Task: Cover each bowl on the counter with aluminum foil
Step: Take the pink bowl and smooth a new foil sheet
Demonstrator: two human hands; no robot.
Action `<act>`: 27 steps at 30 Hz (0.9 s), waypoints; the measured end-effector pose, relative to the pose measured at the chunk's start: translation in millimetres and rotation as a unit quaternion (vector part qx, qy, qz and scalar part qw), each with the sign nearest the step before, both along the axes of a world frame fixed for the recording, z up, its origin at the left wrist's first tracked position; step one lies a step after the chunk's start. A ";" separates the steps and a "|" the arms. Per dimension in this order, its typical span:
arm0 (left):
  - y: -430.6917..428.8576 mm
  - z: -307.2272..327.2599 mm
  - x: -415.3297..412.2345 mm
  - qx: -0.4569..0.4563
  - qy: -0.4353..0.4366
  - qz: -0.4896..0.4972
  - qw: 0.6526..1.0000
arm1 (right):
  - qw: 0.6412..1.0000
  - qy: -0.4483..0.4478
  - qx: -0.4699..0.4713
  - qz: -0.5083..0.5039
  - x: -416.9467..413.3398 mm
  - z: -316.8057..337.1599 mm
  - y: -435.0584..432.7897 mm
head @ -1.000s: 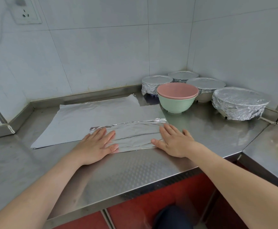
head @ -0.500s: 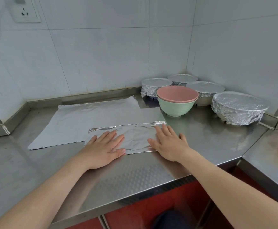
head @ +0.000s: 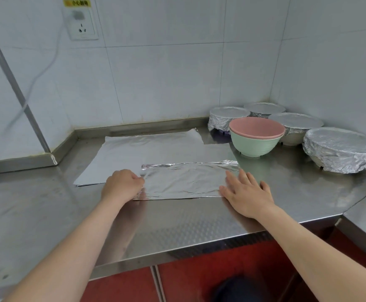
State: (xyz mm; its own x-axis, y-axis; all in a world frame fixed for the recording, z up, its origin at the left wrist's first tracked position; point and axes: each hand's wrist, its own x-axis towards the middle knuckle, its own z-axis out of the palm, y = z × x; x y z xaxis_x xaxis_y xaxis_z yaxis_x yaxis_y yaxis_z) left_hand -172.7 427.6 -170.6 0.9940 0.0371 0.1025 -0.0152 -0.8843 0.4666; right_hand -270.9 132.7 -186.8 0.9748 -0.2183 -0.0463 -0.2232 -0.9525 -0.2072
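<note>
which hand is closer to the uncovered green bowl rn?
Right. The right hand lies flat on the right end of the foil sheet, just in front of the green bowl. The left hand grips the sheet's left end, farther off.

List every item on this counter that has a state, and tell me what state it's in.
Shiny foil sheet: flat on the counter, creased.
Left hand: fingers curled on the sheet's left edge.
Right hand: open, flat on the sheet's right end.
Green bowl: uncovered, pink bowl nested inside.
Four corner bowls: covered with foil.
Large foil sheet: flat, behind.
</note>
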 end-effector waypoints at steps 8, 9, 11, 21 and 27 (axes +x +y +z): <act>-13.0 9.5 2.2 -0.057 0.042 0.022 0.997 | 0.999 -0.022 0.023 0.002 -2.6 0.6 -3.9; -13.2 9.6 3.3 -0.070 0.038 0.025 0.997 | 0.999 -0.026 0.028 0.005 -2.5 1.3 -4.0; -13.9 12.3 6.7 -0.117 0.019 0.021 0.993 | 0.999 -0.030 0.037 0.012 -3.2 3.0 -5.5; -5.4 31.2 15.6 -0.288 0.086 0.025 0.953 | 0.996 -0.026 0.037 0.077 -9.1 8.0 -5.0; -5.2 29.7 7.7 -0.425 0.157 0.018 0.892 | 0.992 -0.078 0.034 0.091 -9.4 6.6 -1.1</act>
State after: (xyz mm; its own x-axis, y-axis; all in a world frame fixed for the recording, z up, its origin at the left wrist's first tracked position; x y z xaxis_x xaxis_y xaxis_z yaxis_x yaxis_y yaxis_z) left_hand -164.9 422.4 -140.9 0.9656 0.0006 -0.2600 0.2544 -0.2077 0.9445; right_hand -280.3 131.6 -180.2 0.9942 -0.0395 0.1001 -0.0088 -0.9570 -0.2901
